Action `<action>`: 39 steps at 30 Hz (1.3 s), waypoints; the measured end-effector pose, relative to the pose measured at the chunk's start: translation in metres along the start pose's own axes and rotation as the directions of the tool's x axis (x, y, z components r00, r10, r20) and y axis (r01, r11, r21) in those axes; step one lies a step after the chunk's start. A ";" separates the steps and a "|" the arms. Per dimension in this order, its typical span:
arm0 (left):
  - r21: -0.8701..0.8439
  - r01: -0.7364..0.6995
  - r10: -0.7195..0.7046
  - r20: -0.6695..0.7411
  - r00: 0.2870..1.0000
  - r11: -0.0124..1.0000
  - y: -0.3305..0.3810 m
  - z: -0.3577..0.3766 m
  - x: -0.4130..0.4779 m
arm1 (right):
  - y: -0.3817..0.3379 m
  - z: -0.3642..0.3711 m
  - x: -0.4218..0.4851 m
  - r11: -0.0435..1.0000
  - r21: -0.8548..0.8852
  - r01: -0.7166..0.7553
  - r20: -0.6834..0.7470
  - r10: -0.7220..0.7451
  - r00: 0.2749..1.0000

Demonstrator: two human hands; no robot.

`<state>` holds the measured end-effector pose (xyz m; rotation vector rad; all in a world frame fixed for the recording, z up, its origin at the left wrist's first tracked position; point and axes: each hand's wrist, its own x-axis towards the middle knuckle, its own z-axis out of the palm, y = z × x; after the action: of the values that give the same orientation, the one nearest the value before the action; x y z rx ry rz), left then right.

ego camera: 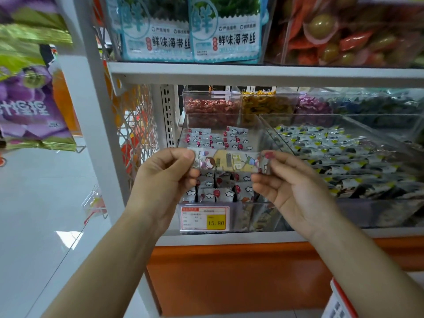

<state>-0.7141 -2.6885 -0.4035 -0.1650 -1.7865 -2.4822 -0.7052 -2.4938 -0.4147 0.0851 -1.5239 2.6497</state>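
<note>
A long snack packet (229, 161) with a cartoon print is held level in front of a shop shelf. My left hand (167, 177) pinches its left end between thumb and fingers. My right hand (286, 182) pinches its right end the same way. The packet hangs just above a clear plastic bin (183, 134) that holds several small white packets (218, 141) with red dots and clouds.
A price tag (205, 218) reading 15.80 sits on the bin's front. A second clear bin (344, 157) of dark packets stands to the right. Seaweed bags (190, 31) fill the shelf above. Purple bags (29, 92) hang at left over a white floor.
</note>
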 end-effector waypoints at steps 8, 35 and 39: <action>0.267 -0.087 0.061 0.104 0.993 0.960 0.002 0.003 -0.006 | 0.006 -0.007 0.002 0.898 -0.375 0.228 0.029 -0.234 0.972; 0.459 -0.183 0.132 0.141 0.981 0.870 0.000 0.007 -0.006 | 0.005 0.002 -0.003 0.668 -0.624 0.406 0.159 -0.400 0.903; 0.499 -0.196 0.137 0.153 0.979 0.844 -0.001 0.005 -0.005 | 0.004 0.002 -0.002 0.680 -0.623 0.388 0.128 -0.400 0.907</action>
<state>-0.7088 -2.6837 -0.4038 -0.4069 -2.2932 -1.8293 -0.7032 -2.4978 -0.4175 0.3017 -2.0327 1.6884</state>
